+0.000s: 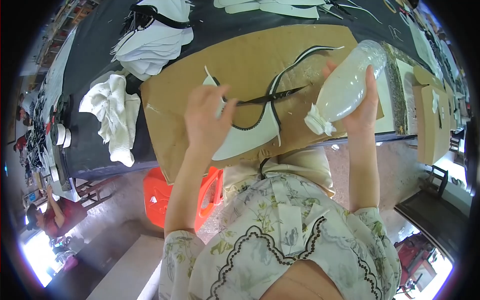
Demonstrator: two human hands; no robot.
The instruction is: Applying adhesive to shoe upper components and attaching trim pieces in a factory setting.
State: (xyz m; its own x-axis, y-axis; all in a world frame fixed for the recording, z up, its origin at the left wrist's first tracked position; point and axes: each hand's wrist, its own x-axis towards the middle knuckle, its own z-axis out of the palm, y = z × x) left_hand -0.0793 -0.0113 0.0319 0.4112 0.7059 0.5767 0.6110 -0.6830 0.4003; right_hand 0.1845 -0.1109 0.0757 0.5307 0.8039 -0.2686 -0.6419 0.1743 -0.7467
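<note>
My right hand (364, 102) is wrapped round a clear plastic bottle (345, 82) of whitish contents. Tilted, the bottle points its white wrapped neck down and to the left over the cardboard. My left hand (206, 117), slightly blurred, hovers at the left end of a white curved piece (257, 132) edged with black trim. Its thumb and forefinger are apart and I see nothing between them; the other fingers are partly hidden. Beside the thumb lies a slim dark pointed tool (260, 99). A black-and-white strip (290, 67) curves from the white piece toward the upper right.
Brown cardboard (167, 110) lies under the work. A crumpled white cloth (114, 112) and stacked white pieces (155, 47) are at left; more white pieces (270, 6) lie at the far edge. A cardboard box (432, 122) stands right, an orange stool (160, 200) below.
</note>
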